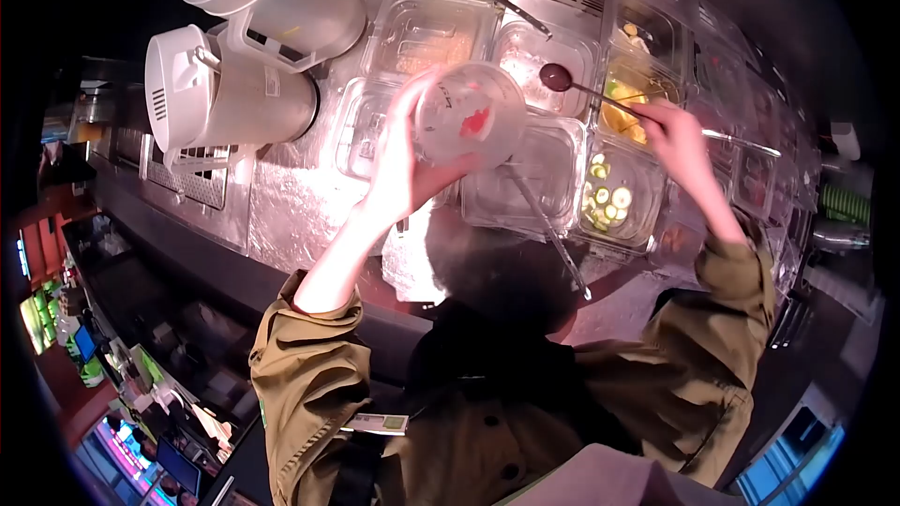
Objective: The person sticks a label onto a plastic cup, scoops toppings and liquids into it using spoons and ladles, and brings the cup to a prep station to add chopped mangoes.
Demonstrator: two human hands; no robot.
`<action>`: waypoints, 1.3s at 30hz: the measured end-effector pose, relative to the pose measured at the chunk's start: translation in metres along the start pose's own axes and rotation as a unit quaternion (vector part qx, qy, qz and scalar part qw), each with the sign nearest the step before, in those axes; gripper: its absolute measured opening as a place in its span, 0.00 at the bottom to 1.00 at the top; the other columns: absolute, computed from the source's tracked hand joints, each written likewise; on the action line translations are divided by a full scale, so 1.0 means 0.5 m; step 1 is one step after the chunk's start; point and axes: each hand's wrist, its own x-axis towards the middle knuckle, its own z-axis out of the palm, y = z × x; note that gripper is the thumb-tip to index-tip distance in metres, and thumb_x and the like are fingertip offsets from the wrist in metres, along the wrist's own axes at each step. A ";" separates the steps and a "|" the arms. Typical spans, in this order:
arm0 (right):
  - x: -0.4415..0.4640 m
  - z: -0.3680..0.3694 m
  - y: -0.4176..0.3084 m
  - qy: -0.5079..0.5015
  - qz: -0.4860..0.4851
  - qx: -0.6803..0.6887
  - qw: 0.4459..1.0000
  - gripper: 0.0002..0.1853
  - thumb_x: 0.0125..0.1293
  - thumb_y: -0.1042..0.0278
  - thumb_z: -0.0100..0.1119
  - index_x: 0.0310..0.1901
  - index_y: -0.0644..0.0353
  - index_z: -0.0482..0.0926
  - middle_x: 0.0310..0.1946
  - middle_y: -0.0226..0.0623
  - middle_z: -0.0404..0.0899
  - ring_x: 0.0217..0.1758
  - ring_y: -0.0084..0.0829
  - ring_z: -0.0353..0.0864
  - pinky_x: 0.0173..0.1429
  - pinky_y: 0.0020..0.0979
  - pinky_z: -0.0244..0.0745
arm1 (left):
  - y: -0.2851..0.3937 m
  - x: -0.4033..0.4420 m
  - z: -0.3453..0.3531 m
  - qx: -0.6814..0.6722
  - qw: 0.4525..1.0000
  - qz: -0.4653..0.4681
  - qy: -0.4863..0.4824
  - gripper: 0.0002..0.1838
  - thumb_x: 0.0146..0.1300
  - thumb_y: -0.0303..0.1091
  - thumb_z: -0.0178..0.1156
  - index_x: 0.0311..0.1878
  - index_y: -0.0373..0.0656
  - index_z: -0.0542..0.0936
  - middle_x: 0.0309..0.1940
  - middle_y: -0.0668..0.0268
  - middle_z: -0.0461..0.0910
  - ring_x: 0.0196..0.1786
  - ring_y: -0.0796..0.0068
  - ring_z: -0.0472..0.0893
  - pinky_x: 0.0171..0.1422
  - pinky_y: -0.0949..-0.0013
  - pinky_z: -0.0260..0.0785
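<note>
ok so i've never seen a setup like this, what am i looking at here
There's no machine here, just a person's two bare hands. The single picture comes from a camera worn on their head, looking forward and down, so their brown sleeves rise from the bottom.

The left hand holds a see-through cup with something red showing in it. The right hand grips a long-handled spoon with a dark bowl, held out over clear tubs. One tub has pale green-edged slices; another has yellow pieces. Large pitchers stand on the shiny counter.
</note>
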 end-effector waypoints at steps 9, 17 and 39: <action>-0.036 0.236 -0.086 -0.111 -0.333 -0.239 0.905 0.14 0.45 0.64 0.59 0.36 0.56 0.72 0.33 0.35 0.69 0.38 0.34 0.70 0.42 0.30 0.67 | 0.045 -0.087 -0.073 -0.231 0.958 -0.072 0.153 0.49 0.38 0.29 0.70 0.63 0.41 0.51 0.57 0.54 0.61 0.60 0.61 0.63 0.64 0.58 0.56; 0.041 0.203 -0.038 -0.010 -0.266 -0.228 0.937 0.06 0.45 0.72 0.53 0.26 0.63 0.72 0.26 0.41 0.71 0.35 0.40 0.73 0.35 0.40 0.71 | 0.077 -0.175 -0.121 -0.228 0.953 -0.136 0.147 0.52 0.32 0.21 0.69 0.63 0.39 0.51 0.57 0.54 0.61 0.59 0.61 0.63 0.62 0.59 0.57; -0.245 0.141 -0.084 -0.094 0.148 0.663 0.728 0.16 0.57 0.74 0.47 0.48 0.67 0.72 0.33 0.40 0.76 0.32 0.26 0.75 0.38 0.24 0.71 | 0.090 -0.342 0.069 -0.331 0.932 -0.138 0.049 0.41 0.36 0.47 0.70 0.54 0.35 0.66 0.53 0.54 0.66 0.56 0.61 0.67 0.59 0.62 0.58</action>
